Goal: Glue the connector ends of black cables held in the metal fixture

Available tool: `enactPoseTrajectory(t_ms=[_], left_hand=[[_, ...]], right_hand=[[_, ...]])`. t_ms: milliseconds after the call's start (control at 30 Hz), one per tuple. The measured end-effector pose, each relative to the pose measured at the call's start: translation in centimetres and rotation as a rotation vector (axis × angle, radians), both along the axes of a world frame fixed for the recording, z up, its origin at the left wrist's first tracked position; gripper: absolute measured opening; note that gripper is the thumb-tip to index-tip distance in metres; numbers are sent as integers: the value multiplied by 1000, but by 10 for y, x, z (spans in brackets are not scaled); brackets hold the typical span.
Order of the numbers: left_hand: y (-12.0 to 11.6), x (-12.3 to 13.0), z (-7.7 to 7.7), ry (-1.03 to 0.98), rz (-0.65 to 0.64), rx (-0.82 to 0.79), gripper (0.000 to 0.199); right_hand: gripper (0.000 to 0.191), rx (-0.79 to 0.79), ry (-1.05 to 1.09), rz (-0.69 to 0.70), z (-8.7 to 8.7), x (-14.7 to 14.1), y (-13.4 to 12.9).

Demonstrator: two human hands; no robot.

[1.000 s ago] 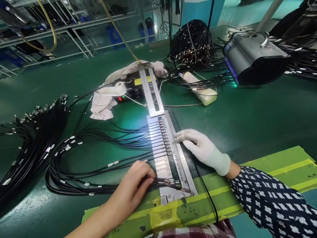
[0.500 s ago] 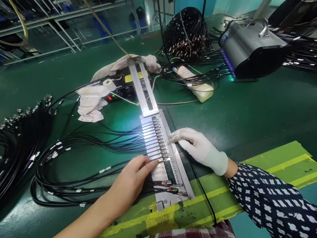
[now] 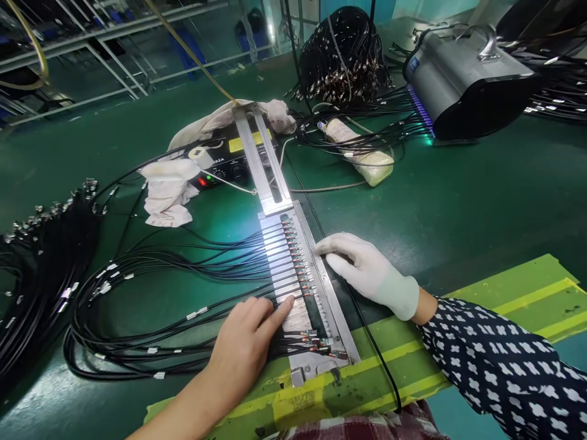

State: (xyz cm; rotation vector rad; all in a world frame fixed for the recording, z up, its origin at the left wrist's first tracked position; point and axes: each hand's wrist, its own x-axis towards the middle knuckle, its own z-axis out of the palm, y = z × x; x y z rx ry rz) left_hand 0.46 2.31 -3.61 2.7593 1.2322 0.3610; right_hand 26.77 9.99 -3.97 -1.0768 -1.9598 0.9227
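My bare left hand (image 3: 247, 336) lies over the lower part of a metal holding fixture (image 3: 346, 336). One finger stretches out, its tip touching the slotted plate beside the lowest seated black cable (image 3: 275, 295); the others are partly curled, and nothing shows gripped. Several cables lie side by side in the upper slots, their stripped, coloured ends and small connectors (image 3: 298, 256) in a row along the rail. A few loose cable ends (image 3: 316, 342) rest across the bottom. My white-gloved right hand (image 3: 367, 269) rests its outstretched fingertips on the rail's right edge, thumb apart from them.
Behind the fixture stands a black control box (image 3: 236, 171) with cloths (image 3: 167, 208) on it. Cable bundles lie at left (image 3: 50, 269) and back (image 3: 343, 61). A grey handled machine (image 3: 463, 79) glows purple at the right. A wrapped bottle-like object (image 3: 362, 153) lies near cables.
My left hand's stretched finger stays near the lowest seated cable while its other fingers draw back slightly. My right fingertips shift a little up along the rail. The view has moved slightly.
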Motion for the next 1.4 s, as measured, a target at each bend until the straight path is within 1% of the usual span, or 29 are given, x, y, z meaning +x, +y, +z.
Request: enactPoseTrajectory(t_ms=[67,100,133,200,267,367,467,533,633,733,833,900,933,1000,1067,1100,1167,1233,1300,1400], left_hand=[[-3,0,0,21,6,-4,41],[-5,0,1,19,13,-22,40],[-7,0,2,9,22,-52,39],[-14,-4,6,-38,56,-117,35],[-23,-11,8,-101,106,-158,32],[-34,-24,10,-187,165,-256,28],[-36,-34,11,-259,192,-407,16],[-34,-36,14,-328,209,-454,12],[-29,-36,20,-453,256,-466,8],[-22,-33,25,-523,321,-504,5],[-16,-30,24,-509,361,-539,10],[-14,-27,19,-465,369,-492,11],[-13,-25,16,-431,361,-432,10],[-11,-21,8,-328,310,-262,7],[-8,-14,2,-225,220,-132,16],[-5,-10,0,-199,175,-113,20],[-1,-5,-1,-200,111,-158,22],[3,-4,1,-226,72,-229,24],[6,-7,5,-215,32,-253,32],[9,-13,10,-136,-19,-146,43]], right_hand=[[28,43,-146,-83,2,-7,-8],[32,80,-240,-110,2,-11,-13],[35,123,-330,-126,2,-16,-19],[35,187,-464,-148,1,-24,-29],[33,185,-523,-177,0,-31,-35],[37,107,-571,-206,1,-40,-31],[39,60,-578,-220,7,-43,-21],[39,36,-568,-196,11,-41,-16],[39,-22,-506,-140,13,-30,-10],[37,-77,-370,-159,10,-21,-6],[33,-113,-300,-199,5,-18,-4],[31,-126,-295,-199,3,-18,-3],[30,-131,-291,-198,3,-19,-3],[29,-140,-286,-199,3,-20,-2],[30,-145,-278,-204,3,-20,-1],[31,-146,-270,-207,3,-19,-1],[32,-147,-253,-212,2,-19,0],[32,-148,-240,-211,1,-18,0],[31,-147,-236,-204,-1,-17,0],[31,-142,-227,-195,-1,-17,1]])
